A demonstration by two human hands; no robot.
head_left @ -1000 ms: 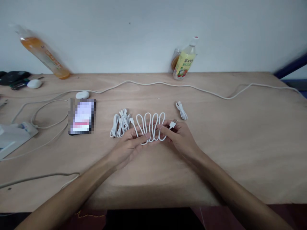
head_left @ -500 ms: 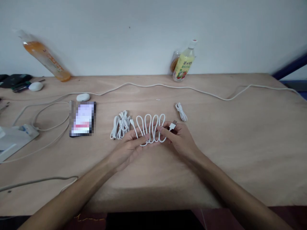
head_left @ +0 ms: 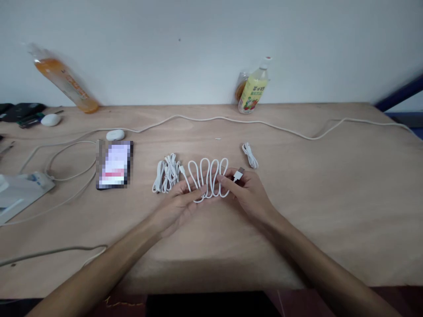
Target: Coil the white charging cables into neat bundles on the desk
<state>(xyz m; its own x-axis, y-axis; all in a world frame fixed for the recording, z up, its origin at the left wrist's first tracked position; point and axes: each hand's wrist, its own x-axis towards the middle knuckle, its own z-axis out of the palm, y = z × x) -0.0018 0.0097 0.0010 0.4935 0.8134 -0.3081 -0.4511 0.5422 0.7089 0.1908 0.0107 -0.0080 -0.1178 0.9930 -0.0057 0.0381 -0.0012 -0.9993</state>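
Note:
A white cable (head_left: 205, 165) is folded into several side-by-side loops between my two hands. My left hand (head_left: 180, 200) holds the loops' left part, thumb on top and fingers underneath. At the right, my right hand (head_left: 246, 189) pinches the last loops under its thumb. The cable's USB plug (head_left: 238, 175) rests by my right index finger, and its small connector (head_left: 182, 169) sticks up at the left end. Bundled white cables (head_left: 167, 172) lie just beyond my left hand. Another coiled white cable (head_left: 250, 155) lies beyond my right hand.
A phone (head_left: 115, 165) and a white case (head_left: 115, 135) lie to the left. By the wall are an orange drink bottle (head_left: 68, 83) and a yellow-labelled bottle (head_left: 254, 90). A long white cord (head_left: 198, 118) crosses the wooden table (head_left: 330, 198). A white box (head_left: 20, 198) sits far left.

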